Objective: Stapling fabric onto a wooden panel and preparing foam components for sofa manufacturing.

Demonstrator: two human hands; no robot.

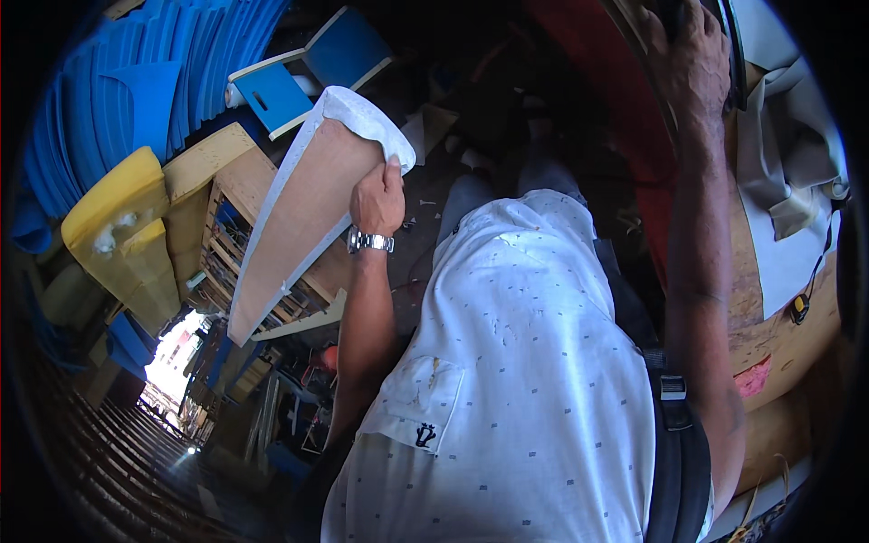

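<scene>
My left hand, a watch on its wrist, is closed on the edge of a curved, tapering upholstery panel. The panel has a brown board back and a white cover folded over its rim, with the wide end up. My thumb presses the white fold at that end. At the upper right my right hand is closed, fingers curled over a dark thing at the picture's rim. What it grips is too dark to name. Red material hangs beside this arm.
Blue foam sheets are stacked at the far left, near a small blue-and-cream seat. Yellow foam pieces lean against a wooden frame. On the right, pale fabric and a tape measure lie on a wooden surface.
</scene>
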